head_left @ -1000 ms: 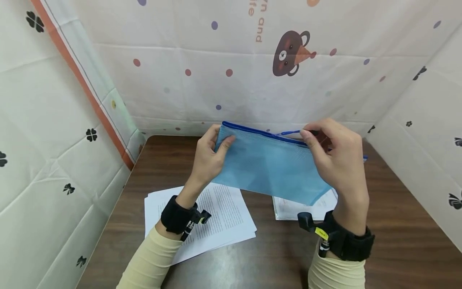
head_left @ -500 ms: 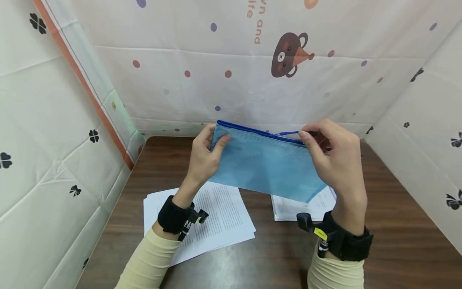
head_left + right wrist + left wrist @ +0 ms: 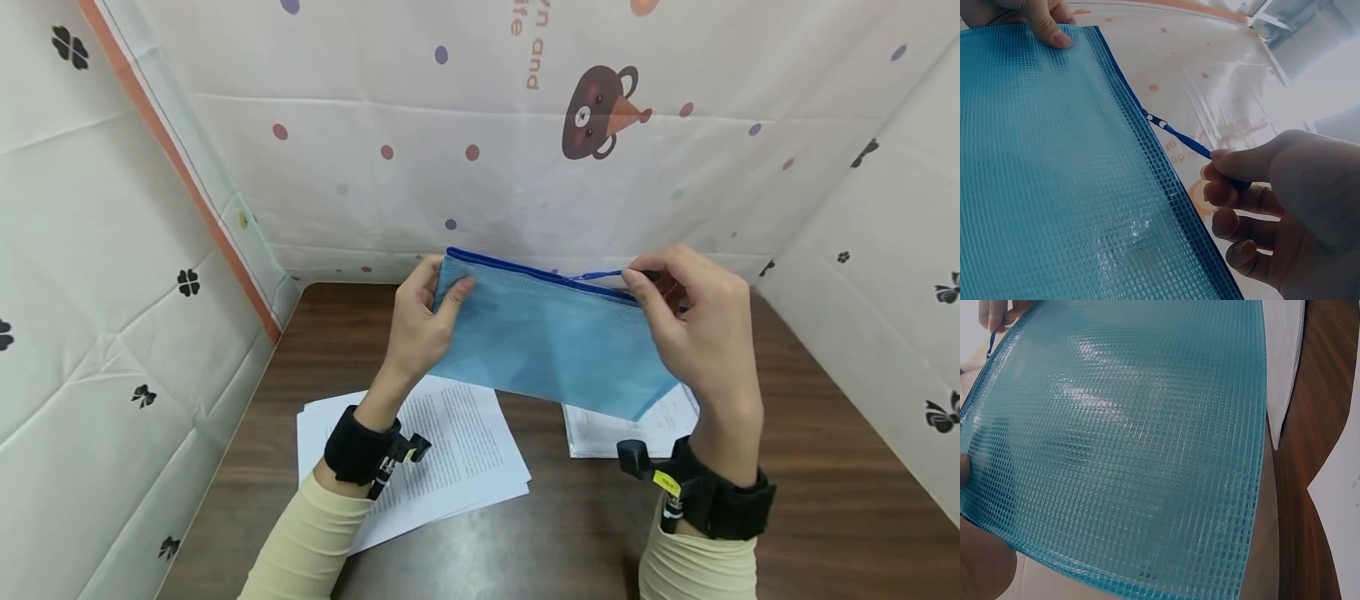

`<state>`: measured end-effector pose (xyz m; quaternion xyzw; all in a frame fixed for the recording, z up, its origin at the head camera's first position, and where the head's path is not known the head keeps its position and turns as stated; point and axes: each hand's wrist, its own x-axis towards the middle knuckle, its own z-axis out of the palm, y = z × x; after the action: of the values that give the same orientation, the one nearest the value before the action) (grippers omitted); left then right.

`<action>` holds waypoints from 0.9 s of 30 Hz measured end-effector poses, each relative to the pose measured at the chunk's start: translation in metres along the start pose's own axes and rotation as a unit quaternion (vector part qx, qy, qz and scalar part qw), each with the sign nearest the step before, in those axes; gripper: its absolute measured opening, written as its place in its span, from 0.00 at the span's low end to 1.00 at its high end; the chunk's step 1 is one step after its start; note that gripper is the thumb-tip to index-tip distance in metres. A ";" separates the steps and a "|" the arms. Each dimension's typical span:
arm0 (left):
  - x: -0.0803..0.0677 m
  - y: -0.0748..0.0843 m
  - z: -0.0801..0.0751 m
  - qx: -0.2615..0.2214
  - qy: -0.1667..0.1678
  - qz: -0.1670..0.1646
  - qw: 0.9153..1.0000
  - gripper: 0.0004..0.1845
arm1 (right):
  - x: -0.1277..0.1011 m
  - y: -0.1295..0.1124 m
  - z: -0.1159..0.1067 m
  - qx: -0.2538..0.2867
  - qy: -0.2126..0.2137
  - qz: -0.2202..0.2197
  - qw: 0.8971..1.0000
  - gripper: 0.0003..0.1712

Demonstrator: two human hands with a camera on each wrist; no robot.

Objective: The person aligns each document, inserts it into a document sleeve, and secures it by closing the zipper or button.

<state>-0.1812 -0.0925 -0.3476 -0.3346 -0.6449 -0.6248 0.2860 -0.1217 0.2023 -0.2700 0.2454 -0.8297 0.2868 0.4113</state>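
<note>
A translucent blue mesh zipper pouch (image 3: 547, 354) is held up above the table, its dark blue zipper edge on top. My left hand (image 3: 422, 325) pinches the pouch's upper left corner, thumb on the near face. With thumb and forefinger, my right hand (image 3: 705, 321) grips the blue pull cord (image 3: 600, 275) of the zipper. The right wrist view shows this cord stretched straight from the zipper slider (image 3: 1155, 120), while the other fingers of that hand are bent beside the zipper edge. Mesh fills most of the left wrist view. In the head view, my right hand hides the pouch's right end.
Printed sheets (image 3: 465, 450) lie loosely stacked on the brown wooden table (image 3: 555, 533) under my left forearm. Another white paper bundle (image 3: 618, 431) lies below the pouch, partly covered by it. Patterned white cloth (image 3: 337, 192) hangs behind the table and along both sides.
My left hand and the pouch's left corner have shifted slightly to the left. The right hand stays almost in place, keeping its grip on the pull cord.
</note>
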 end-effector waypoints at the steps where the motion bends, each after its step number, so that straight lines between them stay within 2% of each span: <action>1: 0.000 0.000 0.000 0.001 -0.001 0.000 1.000 0.13 | 0.000 0.000 0.000 0.001 0.000 0.001 1.000 0.07; 27: 0.000 -0.004 -0.005 0.003 -0.003 0.000 1.000 0.12 | -0.003 0.006 0.002 0.009 -0.003 0.012 1.000 0.07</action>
<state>-0.1849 -0.0972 -0.3501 -0.3356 -0.6480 -0.6217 0.2846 -0.1254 0.2060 -0.2748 0.2396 -0.8312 0.2985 0.4033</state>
